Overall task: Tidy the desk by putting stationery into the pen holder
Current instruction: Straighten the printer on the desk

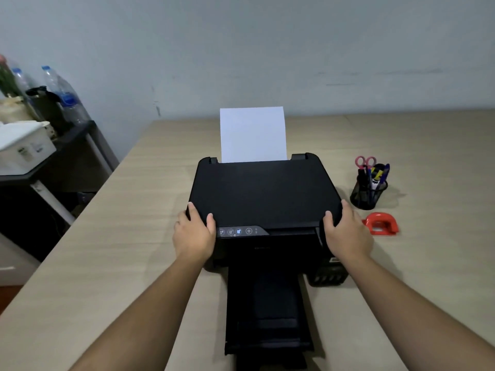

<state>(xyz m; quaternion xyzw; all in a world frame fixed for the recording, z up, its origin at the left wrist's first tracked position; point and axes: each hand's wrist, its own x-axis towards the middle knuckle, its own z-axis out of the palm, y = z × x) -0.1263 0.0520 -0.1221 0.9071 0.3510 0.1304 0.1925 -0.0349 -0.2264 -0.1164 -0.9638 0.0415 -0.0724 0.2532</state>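
- Your left hand (pixel 193 236) and right hand (pixel 347 231) each have a grip clamped on a front corner of the black printer (pixel 265 194), thumbs on the lid and fingers wrapped down the sides; neither holds any stationery.
- The mesh pen holder (pixel 367 192) stands on the desk (pixel 120 250) just to the right of the printer, and it is already filled: pink-handled scissors (pixel 364 162) and several pens and markers (pixel 380 174) stand upright in it.
- The one loose item you can see is the red hole punch (pixel 381 224), lying on the desk just in front of the holder and close to your right hand. It looks too bulky for the holder, so judge the sorting as nearly or fully done.
- No pens or pencils lie loose on the visible desk surface.
- A white sheet of paper (pixel 253 133) stands in the printer's rear feed, and the output tray (pixel 267 303) is pulled out towards you, taking up the near middle of the desk.
- Room: broad bare surface lies left of the printer up to the desk's left edge, beyond which a lower side table (pixel 77 137) with bottles sits. To the right the desk runs out of view, with only the holder and punch in the way.
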